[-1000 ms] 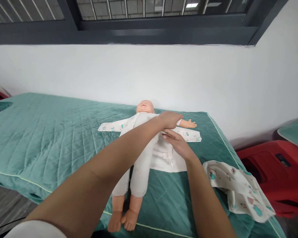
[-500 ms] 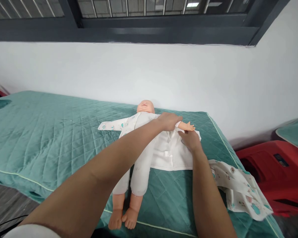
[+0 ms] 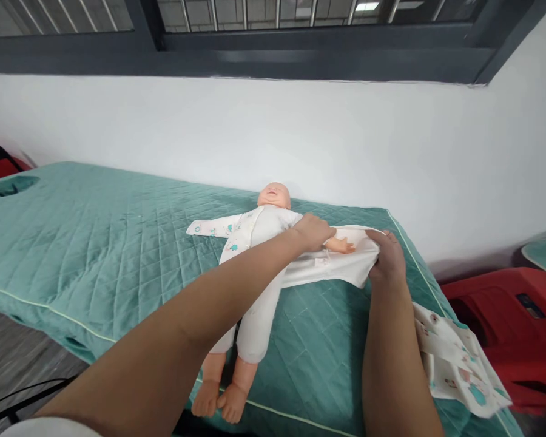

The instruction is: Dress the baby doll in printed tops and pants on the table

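Note:
A baby doll (image 3: 264, 226) lies on its back on a green quilted bed (image 3: 95, 230), head toward the wall. A white printed garment (image 3: 337, 267) lies open under it. My left hand (image 3: 315, 232) is closed around the doll's arm near the shoulder; the doll's small hand (image 3: 343, 246) sticks out beyond it. My right hand (image 3: 387, 256) grips the bunched sleeve end of the garment, just past the doll's hand. The garment's other sleeve (image 3: 209, 227) lies flat on the far side.
A second printed cloth (image 3: 459, 364) hangs over the bed's right edge beside my right forearm. Red plastic furniture (image 3: 505, 321) stands to the right of the bed. A white wall and a dark window frame rise behind the bed.
My right hand has moved from the doll's chest outward to the sleeve end, gathering the garment's flat panel into a bunch. My left hand stays on the doll's arm.

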`<state>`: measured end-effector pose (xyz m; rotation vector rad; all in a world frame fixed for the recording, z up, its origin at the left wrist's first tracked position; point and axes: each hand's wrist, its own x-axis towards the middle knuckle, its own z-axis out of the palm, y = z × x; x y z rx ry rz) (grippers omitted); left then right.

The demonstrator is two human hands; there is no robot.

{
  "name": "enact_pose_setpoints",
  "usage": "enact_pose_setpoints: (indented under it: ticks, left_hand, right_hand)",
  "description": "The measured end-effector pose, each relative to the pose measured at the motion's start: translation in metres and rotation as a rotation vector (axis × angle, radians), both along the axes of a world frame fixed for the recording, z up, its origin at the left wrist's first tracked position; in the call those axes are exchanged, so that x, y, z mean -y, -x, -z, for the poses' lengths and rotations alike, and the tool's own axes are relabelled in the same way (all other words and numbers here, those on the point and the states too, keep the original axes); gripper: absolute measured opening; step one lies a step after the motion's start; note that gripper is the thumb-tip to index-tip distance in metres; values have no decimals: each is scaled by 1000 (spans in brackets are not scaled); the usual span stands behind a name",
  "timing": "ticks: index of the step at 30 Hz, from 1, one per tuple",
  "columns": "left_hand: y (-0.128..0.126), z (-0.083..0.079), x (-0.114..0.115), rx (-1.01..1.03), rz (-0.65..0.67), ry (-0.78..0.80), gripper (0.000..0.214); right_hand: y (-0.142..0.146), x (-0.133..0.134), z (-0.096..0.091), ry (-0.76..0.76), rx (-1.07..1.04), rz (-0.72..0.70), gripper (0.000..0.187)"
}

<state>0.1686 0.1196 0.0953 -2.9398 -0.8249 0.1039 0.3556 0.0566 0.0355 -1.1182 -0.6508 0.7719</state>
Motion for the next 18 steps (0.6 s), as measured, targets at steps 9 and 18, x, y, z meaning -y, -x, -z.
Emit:
enact_pose_setpoints:
  ticks: [9,18]
  left_hand:
    - [1,-2,0,-19,-37,13,23]
    - [-3,-1,7,-53,-73,28,25]
  right_hand:
    - [7,-6,-12,-113,-229,-41,49]
    - [30,-2,-23,-311,-201,-153,43]
